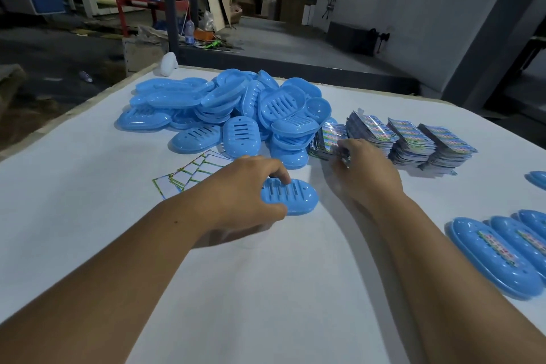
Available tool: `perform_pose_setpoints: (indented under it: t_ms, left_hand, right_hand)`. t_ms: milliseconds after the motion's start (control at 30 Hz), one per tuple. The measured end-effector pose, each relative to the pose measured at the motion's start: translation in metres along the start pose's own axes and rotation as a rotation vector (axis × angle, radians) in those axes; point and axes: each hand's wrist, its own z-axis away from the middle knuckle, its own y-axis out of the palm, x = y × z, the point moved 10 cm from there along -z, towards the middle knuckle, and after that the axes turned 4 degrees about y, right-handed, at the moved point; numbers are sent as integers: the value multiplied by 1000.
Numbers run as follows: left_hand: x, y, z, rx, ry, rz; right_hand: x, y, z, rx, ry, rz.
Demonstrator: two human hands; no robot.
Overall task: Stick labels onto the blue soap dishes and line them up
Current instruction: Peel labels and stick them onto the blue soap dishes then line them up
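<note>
My left hand [242, 186] grips a blue soap dish [295, 196] lying upside down on the white table [266, 275], fingers curled over its slotted top. My right hand [366, 174] reaches to the leftmost stack of colourful labels [328, 139] and pinches a label at its near edge; the fingertips are blurred. A big pile of unlabelled blue dishes [236, 106] lies behind. Labelled dishes [496, 254] lie side by side in a row at the right edge.
More label stacks [413, 139] stand right of my hand. Several peeled backing sheets [189, 174] fan out left of the held dish. Another blue dish [537, 179] shows at the far right. A white object [169, 63] sits on the table's far corner.
</note>
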Motion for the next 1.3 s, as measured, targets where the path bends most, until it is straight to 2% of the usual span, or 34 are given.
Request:
perform_pose_setpoints:
  t_ms: [133, 233, 500, 567, 633, 733, 833, 933, 1033, 1167, 1300]
  left_hand:
    - [-1, 0, 0, 4, -3, -6]
    - [0, -1, 0, 6, -12, -12]
    - [3, -2, 0, -40, -18, 13]
    - [6, -8, -1, -121, -56, 60]
    - [10, -15, -3, -214, -93, 119]
    - [21, -21, -3, -335, -192, 391]
    - [31, -28, -3, -431, -254, 658]
    - [42, -38, 1, -533, -289, 671]
    - [47, -39, 3, -539, -316, 607]
    - [43, -42, 3, -542, -291, 557]
    - [39, -43, 2, -506, -267, 541]
  right_hand:
    - [-1, -5, -3, -37, -21, 24]
    - [-7, -7, -4, -43, 34, 33]
    - [-4, -53, 8, -357, 121, -45]
    - [5, -72, 18, -485, 60, -134]
    - [24, -85, 30, -553, -111, -280]
    - [57, -82, 43, -461, -366, -474]
    - [80, -64, 51, -316, -460, -538]
    - [90, -37, 51, -105, -450, -521]
    - [97, -20, 53, 69, -474, -470]
    - [92, -13, 51, 234, -388, -585]
    - [72, -9, 44, 331, -123, -911]
